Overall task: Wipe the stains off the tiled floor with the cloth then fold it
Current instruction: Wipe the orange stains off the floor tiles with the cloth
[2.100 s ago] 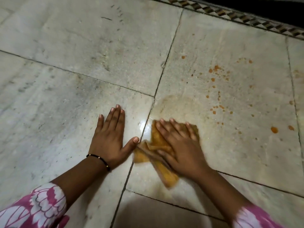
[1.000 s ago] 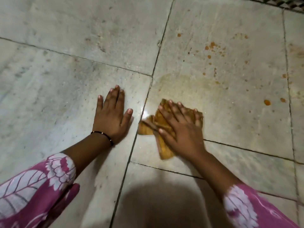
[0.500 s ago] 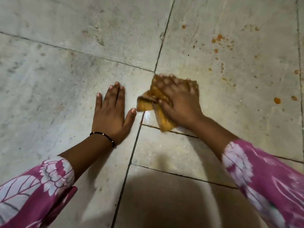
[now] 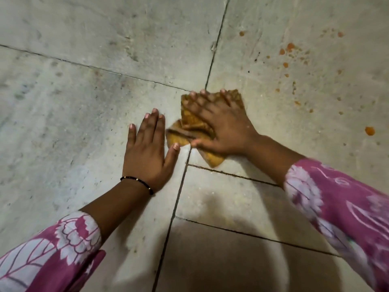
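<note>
Taking the cloth (image 4: 195, 123) as the mark: just left of it the left hand (image 4: 147, 152) lies flat on the tiled floor (image 4: 63, 102), fingers straight, thumb tip touching the cloth's near corner; a black bracelet (image 4: 136, 182) circles that wrist. The crumpled orange cloth sits where the tile seams cross, pressed under the right hand (image 4: 223, 127), fingers spread and straight. Orange stains (image 4: 290, 49) dot the floor well right of it.

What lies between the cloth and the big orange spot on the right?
In the head view, only bare tile lies between the cloth and the big orange spot; smaller specks sit farther up.
</note>
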The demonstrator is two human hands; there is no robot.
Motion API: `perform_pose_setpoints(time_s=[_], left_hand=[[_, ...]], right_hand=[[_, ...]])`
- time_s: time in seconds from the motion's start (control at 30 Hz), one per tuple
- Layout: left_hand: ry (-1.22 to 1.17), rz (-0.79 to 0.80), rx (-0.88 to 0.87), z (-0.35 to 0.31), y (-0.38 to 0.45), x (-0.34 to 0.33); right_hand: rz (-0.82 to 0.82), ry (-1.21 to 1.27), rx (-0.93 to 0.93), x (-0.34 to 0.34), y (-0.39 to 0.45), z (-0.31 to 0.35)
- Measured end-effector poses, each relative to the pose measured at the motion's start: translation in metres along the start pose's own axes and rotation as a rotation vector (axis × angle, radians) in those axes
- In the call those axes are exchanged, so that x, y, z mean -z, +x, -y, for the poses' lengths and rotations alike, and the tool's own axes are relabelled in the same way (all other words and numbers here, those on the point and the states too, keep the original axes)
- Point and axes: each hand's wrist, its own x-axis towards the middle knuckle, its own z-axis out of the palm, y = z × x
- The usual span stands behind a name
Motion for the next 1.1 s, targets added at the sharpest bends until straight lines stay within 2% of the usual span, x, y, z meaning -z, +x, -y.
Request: perform_pose_setpoints(time_s=[0.07, 0.13, 0.23, 0.33, 0.4, 0.47, 0.53, 0.6, 0.63, 0.7, 0.8, 0.83, 0.87, 0.9, 1.0, 1.07, 1.1], left_hand=[[0.006, 0.000, 0.000, 0.000, 0.000, 0.000], [0.018, -0.002, 0.004, -0.002, -0.001, -0.002], [0.024, -0.009, 0.005, -0.004, -0.001, -0.002], [0.029, -0.004, 0.008, -0.004, -0.001, -0.002], [0.029, -0.001, 0.007, -0.003, -0.001, -0.002], [0.031, 0.001, 0.000, -0.004, 0.000, -0.002], [0.025, -0.006, 0.006, -0.005, -0.001, 0.000], [-0.013, -0.032, -0.008, -0.014, -0.003, 0.003], [-0.024, -0.038, -0.043, -0.022, -0.004, 0.004], [-0.009, -0.011, -0.182, -0.046, -0.004, 0.000], [0.076, 0.084, -0.498, -0.087, 0.006, -0.013], [0.119, 0.105, -0.583, -0.095, 0.011, -0.016], [0.156, 0.127, -0.644, -0.102, 0.016, -0.019], [0.183, 0.147, -0.674, -0.104, 0.020, -0.021], [0.193, 0.184, -0.673, -0.102, 0.023, -0.024], [0.173, 0.198, -0.672, -0.102, 0.021, -0.024], [0.164, 0.205, -0.668, -0.102, 0.021, -0.023]], right_hand=[[-0.024, 0.008, 0.044, -0.004, -0.039, -0.008], [-0.040, 0.042, -0.010, -0.002, -0.071, -0.030], [-0.128, 0.105, -0.365, 0.002, -0.066, -0.059], [-0.192, 0.102, -0.683, -0.002, -0.021, -0.044], [-0.161, 0.117, -0.660, -0.007, -0.011, -0.016], [-0.131, 0.102, -0.502, -0.010, -0.036, 0.014], [-0.086, 0.096, -0.372, -0.010, -0.091, 0.032], [-0.045, 0.099, -0.364, -0.012, -0.160, 0.034], [-0.047, 0.088, -0.418, -0.011, -0.194, 0.026], [-0.080, 0.085, -0.678, -0.007, -0.240, -0.004], [-0.228, 0.064, -1.212, -0.003, -0.222, -0.035], [-0.243, 0.087, -1.320, -0.003, -0.198, -0.037], [-0.246, 0.109, -1.322, -0.004, -0.175, -0.035], [-0.246, 0.108, -1.219, -0.006, -0.156, -0.028], [-0.156, 0.071, -0.785, -0.014, -0.160, -0.004], [-0.121, 0.060, -0.733, -0.013, -0.203, 0.003], [-0.133, 0.050, -0.803, -0.014, -0.227, 0.001]])
